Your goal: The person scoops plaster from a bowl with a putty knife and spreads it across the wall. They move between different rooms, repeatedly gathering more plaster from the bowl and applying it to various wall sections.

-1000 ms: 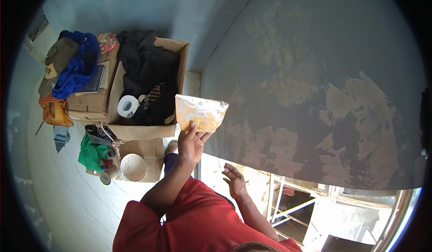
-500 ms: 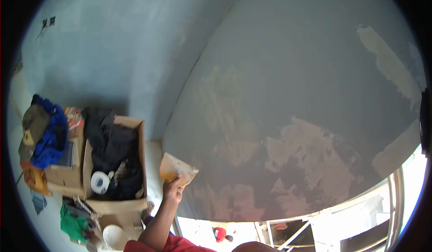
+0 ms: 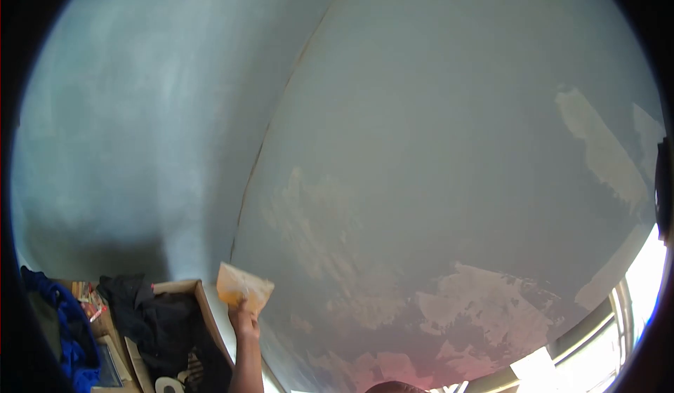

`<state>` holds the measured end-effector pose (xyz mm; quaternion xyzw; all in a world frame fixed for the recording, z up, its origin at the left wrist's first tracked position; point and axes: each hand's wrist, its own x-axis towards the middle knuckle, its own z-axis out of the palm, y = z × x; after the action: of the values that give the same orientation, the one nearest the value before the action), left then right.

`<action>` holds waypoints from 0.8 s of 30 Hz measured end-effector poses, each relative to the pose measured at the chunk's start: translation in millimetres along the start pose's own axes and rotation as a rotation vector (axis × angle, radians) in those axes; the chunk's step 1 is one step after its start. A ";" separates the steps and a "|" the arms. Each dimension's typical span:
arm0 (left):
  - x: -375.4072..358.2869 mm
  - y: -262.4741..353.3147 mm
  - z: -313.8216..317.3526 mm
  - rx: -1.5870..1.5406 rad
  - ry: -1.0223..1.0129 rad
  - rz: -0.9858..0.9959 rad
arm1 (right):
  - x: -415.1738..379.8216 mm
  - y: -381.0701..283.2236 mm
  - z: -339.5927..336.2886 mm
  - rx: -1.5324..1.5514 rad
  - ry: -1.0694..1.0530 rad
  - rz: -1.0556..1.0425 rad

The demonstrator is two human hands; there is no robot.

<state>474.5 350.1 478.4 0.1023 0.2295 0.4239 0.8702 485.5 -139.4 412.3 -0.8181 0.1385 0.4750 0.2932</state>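
Note:
My left hand [image 3: 243, 318] is raised at the lower middle-left, its fingers closed on the lower edge of a putty spreader [image 3: 243, 285]. This is a flat, orange-yellow, four-sided plate smeared with pale filler. It stands tilted near the corner where two walls meet. To its right spreads a grey wall [image 3: 435, 161] with pale filler patches [image 3: 491, 298], some broad and some streaky. My right hand does not show; only a dark rounded shape [image 3: 397, 387] appears at the bottom edge.
A cardboard box [image 3: 208, 316] with dark clothes [image 3: 151, 316] stands at lower left, a white roll [image 3: 168, 384] partly visible in it. Beside it lies a blue garment [image 3: 67, 330]. A blue-grey wall [image 3: 119, 126] rises behind. A bright window opening [image 3: 597, 351] lies at lower right.
The view has tilted upward, so the box and clothes sit lower in the frame. My left hand and the spreader appear further left and slightly lower, still gripped.

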 end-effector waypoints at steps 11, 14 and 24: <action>113.0 -70.5 -80.7 0.132 0.378 0.080 | -94.6 26.3 -6.1 -0.352 -0.038 0.179; 158.9 -114.5 -106.4 0.259 0.548 0.084 | -94.0 39.3 -14.8 -0.254 -0.015 0.285; 238.2 -90.8 -59.1 0.477 0.424 0.280 | -110.4 25.0 -1.1 -0.249 0.026 0.471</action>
<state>635.9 479.8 318.4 0.2429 0.4817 0.4852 0.6881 417.3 -165.5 498.7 -0.7990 0.2696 0.5330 0.0700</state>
